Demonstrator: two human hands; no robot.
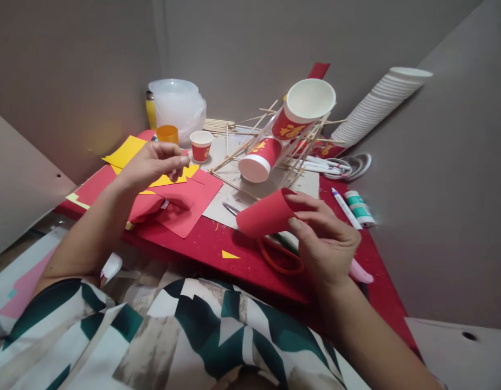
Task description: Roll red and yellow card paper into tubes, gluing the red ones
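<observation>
A rolled red paper tube [263, 215] lies sideways above the table's front, its right end between the thumb and fingers of my right hand [327, 238]. My left hand [155, 164] hovers over the coloured paper with thumb and fingertips pinched together; what is between them, if anything, is too small to make out. Red paper sheets [197, 203] and yellow paper [126, 153] spread below and behind that hand. Beneath the tube, scissors with an orange handle [281, 269] are partly hidden by it and my right hand.
A frame of thin wooden sticks [230, 158] holds red-and-white paper cups [311, 100]. Behind my left hand stand a small paper cup [201, 147], an orange ring [167, 133] and clear plastic tubs [175, 103]. Stacked cups [378, 105] lean on the right wall near a marker [345, 208].
</observation>
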